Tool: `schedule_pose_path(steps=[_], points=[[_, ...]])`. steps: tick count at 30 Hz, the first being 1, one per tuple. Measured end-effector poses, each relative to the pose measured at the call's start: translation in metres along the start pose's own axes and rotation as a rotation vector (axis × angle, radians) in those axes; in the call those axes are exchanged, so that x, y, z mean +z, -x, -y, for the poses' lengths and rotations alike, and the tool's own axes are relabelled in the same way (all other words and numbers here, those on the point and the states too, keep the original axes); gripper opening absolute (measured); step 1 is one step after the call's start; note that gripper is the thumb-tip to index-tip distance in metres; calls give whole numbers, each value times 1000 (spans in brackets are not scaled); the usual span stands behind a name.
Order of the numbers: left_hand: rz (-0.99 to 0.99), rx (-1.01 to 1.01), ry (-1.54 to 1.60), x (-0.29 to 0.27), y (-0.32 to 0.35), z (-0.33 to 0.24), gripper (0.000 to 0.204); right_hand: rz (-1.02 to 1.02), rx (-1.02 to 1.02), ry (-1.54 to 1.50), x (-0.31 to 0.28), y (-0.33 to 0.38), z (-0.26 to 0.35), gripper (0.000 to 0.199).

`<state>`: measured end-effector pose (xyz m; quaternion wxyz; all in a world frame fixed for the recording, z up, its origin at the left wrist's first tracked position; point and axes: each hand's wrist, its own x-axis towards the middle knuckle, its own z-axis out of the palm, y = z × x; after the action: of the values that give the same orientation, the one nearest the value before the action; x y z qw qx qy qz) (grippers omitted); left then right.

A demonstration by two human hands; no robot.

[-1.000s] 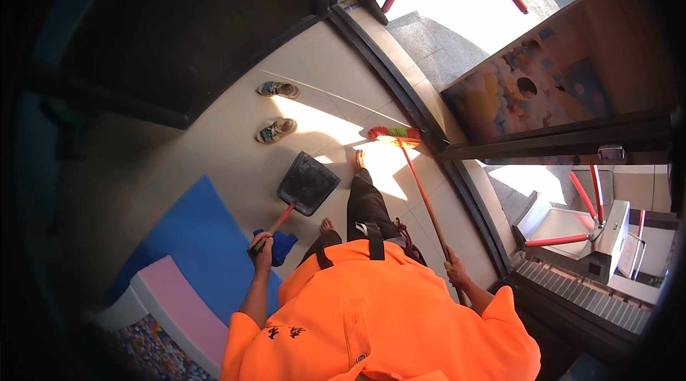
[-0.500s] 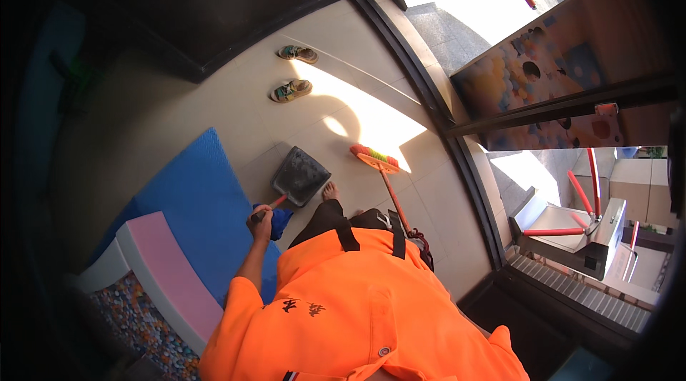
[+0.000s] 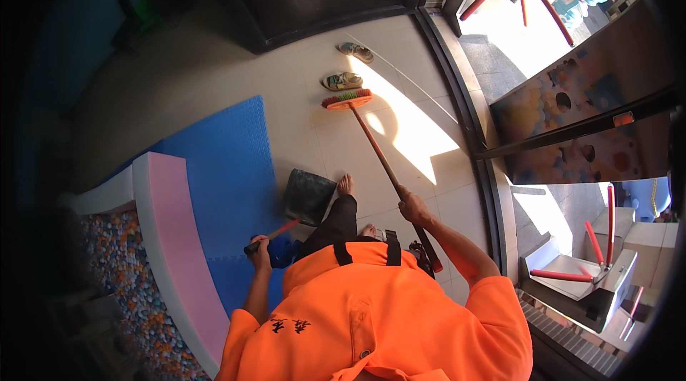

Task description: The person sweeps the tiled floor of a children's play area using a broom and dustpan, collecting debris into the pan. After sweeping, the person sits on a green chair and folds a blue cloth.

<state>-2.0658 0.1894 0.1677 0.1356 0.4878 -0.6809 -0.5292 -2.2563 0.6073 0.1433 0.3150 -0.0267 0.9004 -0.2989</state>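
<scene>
My left hand (image 3: 259, 252) is closed around the handle of a dark dustpan (image 3: 309, 195), whose pan is beside my bare foot. Blue cloth (image 3: 286, 249) shows close to that hand; whether I hold it too I cannot tell. My right hand (image 3: 416, 207) grips the long shaft of a broom (image 3: 377, 149). The broom's red and green bristled head (image 3: 348, 99) reaches out ahead of me, close to the nearer of two shoes (image 3: 342, 81). The other shoe (image 3: 356, 52) lies a little farther off.
Blue foam mats (image 3: 221, 167) cover the floor at my left, beside a pink and white padded wall (image 3: 171, 224) with a ball pit (image 3: 136, 288) behind it. A dark door track (image 3: 457, 95) runs along the right. Turnstiles (image 3: 572, 267) stand beyond the glass.
The broom head has swung forward and left to the shoes. My right hand and forearm have come into view on the shaft. The dustpan is still in my left hand.
</scene>
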Motion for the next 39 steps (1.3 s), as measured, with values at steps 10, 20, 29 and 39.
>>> schedule_pose_path(steps=[10, 20, 29, 39], points=[[-165, -16, 27, -77, -9, 34, 8, -162, 40, -203, 79, -119, 83, 55], [-129, -75, -38, -111, -78, 29, 8, -196, 183, -277, 36, -242, 171, 41], [144, -3, -151, -92, -130, -4, 6, 40, 129, 127, 33, -182, 144, 63], [245, 160, -99, -65, -136, -12, 7, 231, 69, 408, 54, 83, -3, 76]])
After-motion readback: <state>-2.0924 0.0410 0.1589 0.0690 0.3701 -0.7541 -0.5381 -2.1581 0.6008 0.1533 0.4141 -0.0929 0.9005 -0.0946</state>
